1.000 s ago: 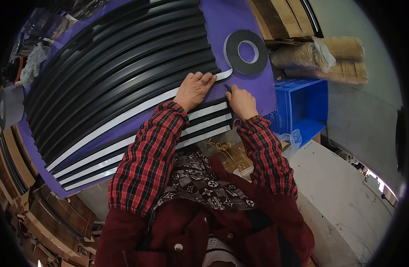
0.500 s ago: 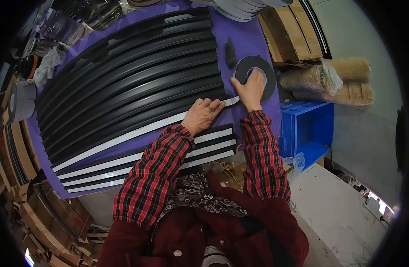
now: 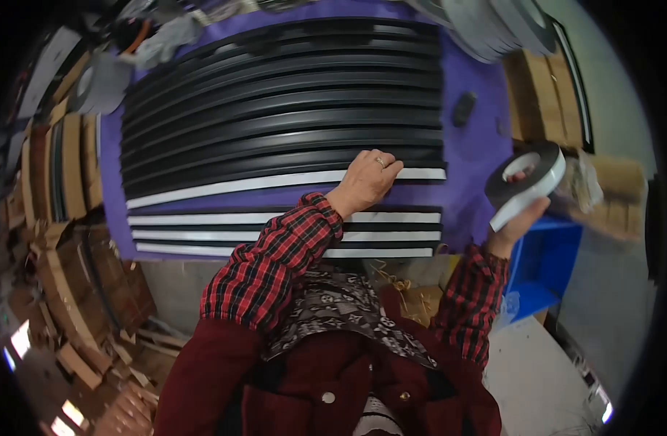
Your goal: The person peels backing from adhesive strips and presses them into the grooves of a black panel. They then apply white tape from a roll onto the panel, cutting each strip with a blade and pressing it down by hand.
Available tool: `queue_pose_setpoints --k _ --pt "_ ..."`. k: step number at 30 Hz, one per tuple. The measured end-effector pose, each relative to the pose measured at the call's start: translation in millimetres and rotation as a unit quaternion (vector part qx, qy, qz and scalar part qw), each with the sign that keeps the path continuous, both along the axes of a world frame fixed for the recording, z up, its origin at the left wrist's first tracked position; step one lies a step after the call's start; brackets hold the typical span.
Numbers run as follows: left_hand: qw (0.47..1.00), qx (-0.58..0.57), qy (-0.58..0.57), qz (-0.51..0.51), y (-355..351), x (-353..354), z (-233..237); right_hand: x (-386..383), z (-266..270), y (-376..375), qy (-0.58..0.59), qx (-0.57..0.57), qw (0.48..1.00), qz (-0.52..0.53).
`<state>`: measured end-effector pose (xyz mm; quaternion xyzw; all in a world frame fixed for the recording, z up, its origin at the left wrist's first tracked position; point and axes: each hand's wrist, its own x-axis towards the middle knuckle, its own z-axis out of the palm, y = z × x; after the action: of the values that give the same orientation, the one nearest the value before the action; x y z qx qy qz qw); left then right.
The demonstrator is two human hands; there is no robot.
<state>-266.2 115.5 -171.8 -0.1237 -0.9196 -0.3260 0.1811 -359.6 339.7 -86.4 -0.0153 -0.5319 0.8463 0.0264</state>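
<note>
My left hand (image 3: 364,182) lies with curled fingers over the right part of a long black strip, closed on it, against the white tape (image 3: 275,181) running along its top. To the right, past the purple surface's edge, my right hand (image 3: 521,220) grips a roll of double-sided tape (image 3: 542,156), dark on its side with a white outer face. The roll is tilted and raised, and a short white tail hangs from it, apart from the strip. Several black strips (image 3: 290,102) without white tape lie side by side beyond my left hand. Nearer to me are three taped strips (image 3: 181,235).
The purple tabletop (image 3: 475,152) carries a small dark object (image 3: 464,108) at right. Large tape rolls (image 3: 486,29) stand at the back right, another roll (image 3: 104,81) at left. A blue crate (image 3: 542,265), cardboard boxes (image 3: 540,98) and wrapped bundles (image 3: 616,192) stand on the right.
My right hand has lifted the tape roll off the table and moved right. The tape between roll and strip is now parted. My view has shifted, and my left hand stays on the strip.
</note>
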Motion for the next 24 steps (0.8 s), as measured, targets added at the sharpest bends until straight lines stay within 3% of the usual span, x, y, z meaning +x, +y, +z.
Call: queue_pose_setpoints --k 3,5,10,12,13,14,15,16,19,20,21,22,24 --pt "0.960 -0.121 -0.001 0.252 -100 72 -14 23 -8 -24 -0.067 -0.060 0.992 0.092" --pt "0.925 -0.185 -0.071 0.325 -150 122 -19 36 -18 -52 -0.096 -0.074 0.986 0.114" --pt "0.953 -0.097 -0.135 0.255 -172 156 -16 76 -23 -163 -0.058 -0.111 0.968 0.220" --pt "0.959 0.040 -0.141 0.242 -173 154 -9 96 -24 -203 -0.057 -0.113 0.963 0.237" --pt "0.937 0.190 -0.100 0.274 -166 149 12 107 -21 -221 -0.062 -0.109 0.961 0.248" --pt "0.936 0.203 -0.100 0.271 -157 146 31 119 -19 -238 -0.069 -0.105 0.956 0.263" --pt "0.830 0.481 -0.122 0.254 -150 144 51 131 -17 -252 -0.066 -0.091 0.956 0.270" --pt "0.655 0.712 -0.130 0.218 -148 146 60 140 -17 -266 -0.064 -0.083 0.954 0.281" --pt "0.665 0.720 -0.111 0.162 -166 162 54 161 -23 -291 -0.063 -0.105 0.950 0.289" --pt "0.683 0.695 -0.113 0.193 -177 171 56 158 -29 -289 -0.032 -0.162 0.943 0.288" --pt "0.702 0.664 -0.128 0.223 -198 186 55 151 -13 -280 -0.107 -0.198 0.933 0.282" --pt "0.717 0.633 -0.144 0.251 -223 204 51 139 -8 -268 -0.063 -0.242 0.918 0.306" --pt "0.714 0.565 -0.159 0.381 -294 258 28 112 -14 -229 -0.059 -0.262 0.936 0.229"
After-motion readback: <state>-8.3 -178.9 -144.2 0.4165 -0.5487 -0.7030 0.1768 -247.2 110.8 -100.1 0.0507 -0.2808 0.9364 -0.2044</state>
